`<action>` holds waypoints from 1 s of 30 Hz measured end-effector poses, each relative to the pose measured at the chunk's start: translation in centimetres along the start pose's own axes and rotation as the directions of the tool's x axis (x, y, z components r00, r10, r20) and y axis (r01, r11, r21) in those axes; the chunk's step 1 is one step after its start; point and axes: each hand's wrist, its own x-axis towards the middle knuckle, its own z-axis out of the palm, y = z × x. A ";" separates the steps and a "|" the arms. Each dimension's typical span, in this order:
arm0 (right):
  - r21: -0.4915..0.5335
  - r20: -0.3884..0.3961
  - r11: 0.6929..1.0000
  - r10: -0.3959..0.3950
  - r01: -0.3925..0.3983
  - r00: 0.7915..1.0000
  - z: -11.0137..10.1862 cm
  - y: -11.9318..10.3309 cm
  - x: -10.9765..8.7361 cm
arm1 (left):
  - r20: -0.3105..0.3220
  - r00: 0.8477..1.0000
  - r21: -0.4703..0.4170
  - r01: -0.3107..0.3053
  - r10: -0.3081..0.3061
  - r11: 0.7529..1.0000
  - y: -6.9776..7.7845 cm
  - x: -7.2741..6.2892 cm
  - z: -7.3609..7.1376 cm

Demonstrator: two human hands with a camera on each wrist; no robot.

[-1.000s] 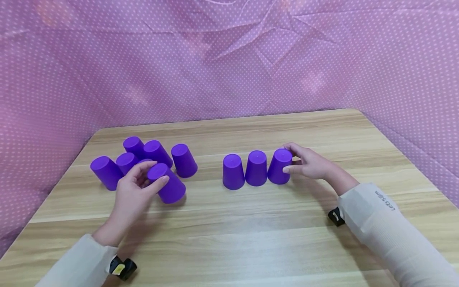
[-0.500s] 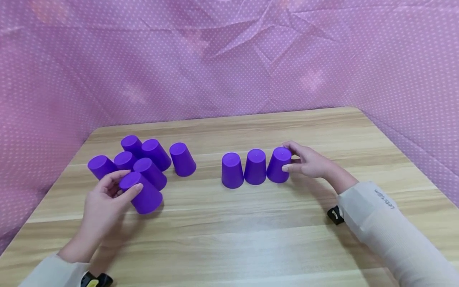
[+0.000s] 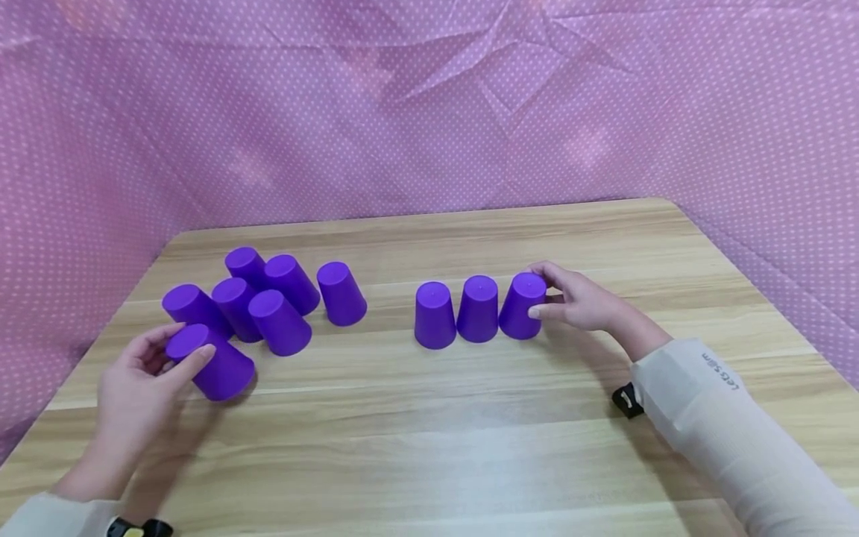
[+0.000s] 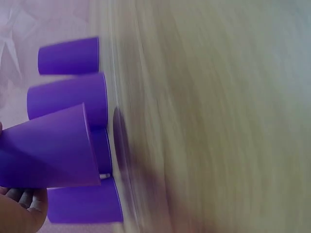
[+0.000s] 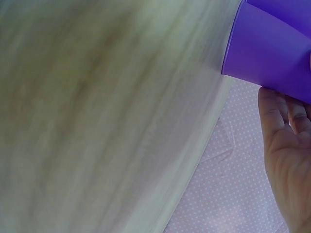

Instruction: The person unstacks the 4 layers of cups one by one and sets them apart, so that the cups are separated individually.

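Observation:
My left hand (image 3: 137, 388) grips an upside-down purple cup (image 3: 218, 371) between thumb and fingers at the table's left front. In the left wrist view that cup (image 4: 48, 150) overlaps others behind it, and a gap and shadow show between its rim and the table. My right hand (image 3: 577, 300) holds the right-hand cup (image 3: 522, 309) of a row of three, thumb at its near side. The middle cup (image 3: 479, 312) and left cup (image 3: 435, 319) of that row stand upside down close beside it. In the right wrist view, fingers (image 5: 274, 104) lie against the held cup (image 5: 267, 53).
Several more upside-down purple cups, among them a near one (image 3: 280, 327) and a far one (image 3: 244, 267), stand grouped on the left of the wooden table (image 3: 416, 440). One cup (image 3: 342, 297) stands slightly apart, toward the row. A dotted pink-purple cloth (image 3: 429, 134) hangs behind.
My left hand has carried its cup leftward and slightly nearer, from in front of the group to its left front. The right hand has stayed on its cup in the row.

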 end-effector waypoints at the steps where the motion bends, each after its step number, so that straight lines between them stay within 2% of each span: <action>1: -0.001 -0.002 1.000 0.000 0.000 1.000 0.0 0.0 0.0 | -0.005 1.000 0.013 0.002 -0.002 1.000 0.1 0.1 -0.2; 5: 0.000 -0.007 1.000 0.002 -0.002 1.000 -0.1 -0.1 -0.1 | 0.005 0.998 0.042 0.059 -0.060 0.997 2.5 -0.1 -0.9; 8: 0.001 -0.005 1.000 0.003 -0.003 1.000 -0.2 -0.1 -0.1 | 0.022 0.993 0.028 0.116 -0.117 0.993 3.9 0.0 -1.1; 10: 0.004 -0.003 1.000 0.002 -0.002 1.000 -0.1 -0.1 -0.1 | 0.018 0.991 0.015 0.131 -0.131 0.991 3.4 0.4 -1.0; 13: 0.010 0.001 1.000 0.004 -0.004 1.000 0.0 -0.1 0.0 | 0.005 0.989 -0.029 0.145 -0.145 0.989 1.7 1.4 -0.7; 15: 0.014 0.003 1.000 0.003 -0.003 1.000 0.1 -0.1 0.0 | -0.009 0.987 -0.008 0.159 -0.159 0.987 1.2 1.7 -0.4; 16: 0.016 0.004 1.000 0.001 -0.001 1.000 0.1 -0.1 0.0 | -0.006 0.985 0.005 0.173 -0.173 0.985 1.4 1.7 -0.2; 18: 0.016 0.005 1.000 -0.001 0.001 1.000 0.2 0.0 0.0 | -0.003 0.982 0.056 0.191 -0.191 0.980 2.3 1.3 0.1; 20: 0.011 0.002 1.000 -0.004 0.004 1.000 0.2 0.0 0.0 | 0.004 0.977 0.122 0.210 -0.212 0.970 4.0 0.7 0.4; 23: 0.004 -0.002 1.000 -0.005 0.005 1.000 0.1 0.0 0.0 | 0.024 0.971 0.170 0.232 -0.239 0.958 6.1 0.0 0.7; 25: 0.004 -0.002 1.000 -0.006 0.006 1.000 0.1 0.1 0.1 | 0.025 0.967 0.182 0.245 -0.254 0.952 6.7 -0.1 0.8; 27: 0.005 -0.002 1.000 -0.008 0.008 1.000 0.1 0.1 0.1 | 0.025 0.966 0.182 0.250 -0.259 0.951 6.6 0.1 0.9; 30: 0.010 0.000 1.000 -0.008 0.008 1.000 0.1 0.1 0.1 | 0.012 0.968 0.157 0.247 -0.252 0.956 5.0 0.9 0.9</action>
